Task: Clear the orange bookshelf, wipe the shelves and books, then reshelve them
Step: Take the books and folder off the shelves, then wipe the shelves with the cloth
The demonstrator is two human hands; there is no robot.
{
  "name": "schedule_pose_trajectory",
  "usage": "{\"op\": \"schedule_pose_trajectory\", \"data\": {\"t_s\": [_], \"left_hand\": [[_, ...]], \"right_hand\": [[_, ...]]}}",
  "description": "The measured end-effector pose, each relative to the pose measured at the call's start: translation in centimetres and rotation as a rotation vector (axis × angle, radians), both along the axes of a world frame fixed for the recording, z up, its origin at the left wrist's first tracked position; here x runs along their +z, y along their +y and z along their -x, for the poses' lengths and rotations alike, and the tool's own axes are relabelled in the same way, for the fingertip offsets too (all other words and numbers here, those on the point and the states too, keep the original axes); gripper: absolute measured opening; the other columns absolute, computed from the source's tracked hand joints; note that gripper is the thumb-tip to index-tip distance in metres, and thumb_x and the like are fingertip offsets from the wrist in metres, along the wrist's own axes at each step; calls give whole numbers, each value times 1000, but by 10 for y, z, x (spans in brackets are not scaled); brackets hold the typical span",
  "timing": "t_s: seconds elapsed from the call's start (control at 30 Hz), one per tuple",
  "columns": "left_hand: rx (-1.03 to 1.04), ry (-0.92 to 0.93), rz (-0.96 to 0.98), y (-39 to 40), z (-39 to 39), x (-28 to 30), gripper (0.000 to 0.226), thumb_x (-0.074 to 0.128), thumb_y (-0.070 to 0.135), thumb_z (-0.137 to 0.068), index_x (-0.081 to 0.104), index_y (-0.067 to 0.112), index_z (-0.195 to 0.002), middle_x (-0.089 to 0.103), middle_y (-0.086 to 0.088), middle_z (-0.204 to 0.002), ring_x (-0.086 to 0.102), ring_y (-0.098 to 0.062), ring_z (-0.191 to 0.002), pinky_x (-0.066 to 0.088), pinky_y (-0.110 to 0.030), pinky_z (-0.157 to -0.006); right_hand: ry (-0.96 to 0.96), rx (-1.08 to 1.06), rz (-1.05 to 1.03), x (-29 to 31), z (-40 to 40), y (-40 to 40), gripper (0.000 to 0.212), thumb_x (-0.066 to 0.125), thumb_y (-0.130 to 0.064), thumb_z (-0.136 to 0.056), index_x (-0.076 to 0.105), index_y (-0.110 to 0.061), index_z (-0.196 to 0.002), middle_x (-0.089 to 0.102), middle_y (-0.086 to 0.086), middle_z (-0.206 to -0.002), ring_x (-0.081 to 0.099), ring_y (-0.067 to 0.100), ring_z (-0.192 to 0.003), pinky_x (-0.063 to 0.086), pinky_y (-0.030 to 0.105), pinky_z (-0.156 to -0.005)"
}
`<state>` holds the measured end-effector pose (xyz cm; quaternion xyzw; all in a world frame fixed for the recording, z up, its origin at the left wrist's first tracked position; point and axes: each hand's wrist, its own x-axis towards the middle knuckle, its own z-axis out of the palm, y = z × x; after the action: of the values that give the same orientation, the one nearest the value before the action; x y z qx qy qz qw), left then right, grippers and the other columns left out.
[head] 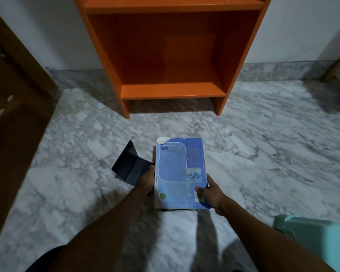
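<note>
Against the white wall ahead, I see the orange bookshelf (171, 46) standing on the grey marble floor (263, 154), its lower compartment and bottom shelf board bare of books. A brown wooden door (14, 95) runs along the left edge of my view, and a patch of mint-green fabric (318, 240) shows at lower right.

Below the shelf, well apart from it, I note a stack of books (180, 173) with a blue cover uppermost, printed with Chinese characters, a green dot near its lower left, and a torn white corner at upper left. Whether the stack rests on the floor or is lifted clear, I cannot tell.

My right hand (210, 193) grips the stack at its lower right corner: the thumb lies flat on the cover, the remaining fingers wrap down the right edge, closed narrowly on the books.

My left hand (147, 177) presses against the left side of the stack. Its fingers are partly curled, and I cannot tell how far they reach under. It also touches a dark, L-shaped bookend (129, 163), which sits just beside the stack on the left, one plate angled upward.
</note>
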<state>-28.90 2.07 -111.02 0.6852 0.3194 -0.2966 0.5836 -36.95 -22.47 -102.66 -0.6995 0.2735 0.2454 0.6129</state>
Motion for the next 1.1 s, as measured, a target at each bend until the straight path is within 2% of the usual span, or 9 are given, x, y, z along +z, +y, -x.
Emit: {"op": "schedule_pose_trajectory", "data": {"t_s": [0.1,0.17,0.27,0.43,0.63,0.7,0.8,0.9,1.1], "left_hand": [[-87,-118,-131,-9,-3,43,60,34,54,-101,62,2,-117,65,-22,-122,59,-38,-116,44,-37,-96],[-132,-218,-222,-21,0,109,48,34,39,-106,54,3,-131,58,-18,-131,52,-36,-126,39,-37,-98],[-182,-287,-314,-26,-22,148,51,38,42,-105,44,14,-146,49,-14,-147,47,-34,-133,37,-39,-110],[-309,-424,-343,-45,-56,239,48,40,41,-104,45,18,-146,50,-9,-147,48,-28,-133,38,-36,-109],[-523,-533,-335,-85,-100,435,47,40,39,-106,42,16,-147,47,-9,-149,47,-28,-133,40,-34,-97],[-522,-609,-359,-99,-110,505,44,42,38,-105,49,16,-142,55,-9,-139,52,-27,-126,39,-29,-92],[-549,-700,-358,-123,-120,612,37,46,34,-104,57,14,-134,66,-9,-117,61,-29,-103,42,-30,-80],[-566,-805,-363,-147,-132,723,33,50,31,-102,62,15,-128,66,-6,-126,59,-25,-119,41,-27,-92],[-633,-977,-355,-191,-139,908,32,49,28,-103,61,13,-128,64,-4,-130,58,-20,-122,40,-24,-94]], "right_hand": [[56,50,59,8,-8,-6,49,60,-4,-96,45,-11,-141,67,17,-116,63,24,-86,54,27,-66],[84,72,88,16,-19,-12,69,64,-15,-96,26,-12,-153,61,16,-131,64,25,-96,54,27,-68],[55,81,182,40,-44,-21,80,61,-32,-98,11,-14,-158,43,17,-152,53,32,-128,48,40,-102],[-83,195,321,129,-86,-37,71,52,-37,-101,16,-14,-157,27,15,-161,31,31,-146,33,41,-116],[-236,214,432,350,-127,-66,60,48,-34,-103,25,-13,-155,39,20,-153,42,35,-137,41,41,-105],[-290,207,464,426,-134,-76,59,46,-34,-104,24,-13,-155,41,19,-151,45,35,-134,41,37,-99],[-355,163,485,538,-136,-93,56,45,-35,-105,27,-14,-154,39,15,-154,43,33,-137,40,41,-106],[-415,104,513,647,-140,-115,54,47,-37,-103,32,-18,-151,39,15,-153,45,32,-136,40,43,-108],[-520,15,576,822,-140,-159,48,49,-32,-103,40,-17,-147,47,16,-147,49,27,-132,41,32,-99]]}}
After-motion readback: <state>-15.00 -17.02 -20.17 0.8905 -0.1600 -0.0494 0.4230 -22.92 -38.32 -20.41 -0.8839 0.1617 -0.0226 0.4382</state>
